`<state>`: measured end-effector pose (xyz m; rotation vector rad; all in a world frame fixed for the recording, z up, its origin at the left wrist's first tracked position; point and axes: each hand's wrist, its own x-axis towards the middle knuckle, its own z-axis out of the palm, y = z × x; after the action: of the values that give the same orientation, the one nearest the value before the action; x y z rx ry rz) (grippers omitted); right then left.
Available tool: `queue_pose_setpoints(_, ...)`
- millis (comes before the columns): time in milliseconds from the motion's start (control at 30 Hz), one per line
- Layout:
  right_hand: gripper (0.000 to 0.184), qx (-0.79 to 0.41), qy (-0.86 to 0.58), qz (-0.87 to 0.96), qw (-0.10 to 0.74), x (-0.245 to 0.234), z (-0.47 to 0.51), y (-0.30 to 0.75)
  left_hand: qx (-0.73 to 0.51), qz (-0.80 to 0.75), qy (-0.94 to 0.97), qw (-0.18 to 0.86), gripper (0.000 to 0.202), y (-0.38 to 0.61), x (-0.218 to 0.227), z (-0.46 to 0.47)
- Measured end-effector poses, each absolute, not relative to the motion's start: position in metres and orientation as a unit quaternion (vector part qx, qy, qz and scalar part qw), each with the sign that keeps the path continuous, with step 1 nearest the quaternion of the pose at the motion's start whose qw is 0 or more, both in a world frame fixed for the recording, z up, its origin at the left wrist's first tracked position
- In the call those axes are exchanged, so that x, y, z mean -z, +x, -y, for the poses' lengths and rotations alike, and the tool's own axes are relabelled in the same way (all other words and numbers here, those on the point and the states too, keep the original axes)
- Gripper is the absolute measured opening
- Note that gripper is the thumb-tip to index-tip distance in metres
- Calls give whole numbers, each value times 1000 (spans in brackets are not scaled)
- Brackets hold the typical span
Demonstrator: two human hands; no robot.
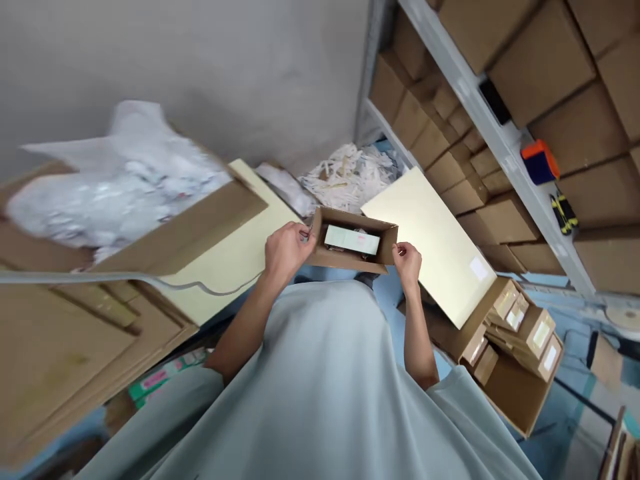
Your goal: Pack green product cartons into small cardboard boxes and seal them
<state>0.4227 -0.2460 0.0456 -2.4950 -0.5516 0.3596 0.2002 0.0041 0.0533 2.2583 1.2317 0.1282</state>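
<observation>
I hold a small open cardboard box (350,259) in front of my chest, between both hands. My left hand (286,251) is closed on the box's left end flap. At the right end, my right hand (407,261) pinches the flap. Inside the box lies a pale green and white packet (351,240) on top of some darker items I cannot make out.
A large carton with white plastic bags (115,180) stands at the left. Another open carton (515,373) with several small labelled boxes sits at lower right. Metal shelving (500,133) with stacked brown boxes fills the right. A heap of white paper strips (350,175) lies ahead.
</observation>
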Motion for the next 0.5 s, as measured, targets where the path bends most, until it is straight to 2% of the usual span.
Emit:
queue_pose_setpoints(300, 24, -208, -851, 430, 220, -34, 72, 308, -118, -648, 702, 271, 18, -19, -30, -44)
queue_pose_setpoints(500, 21, -245, -779, 554, 160, -27, -17, 247, -164, -730, 608, 265, 29, -105, -14, -29)
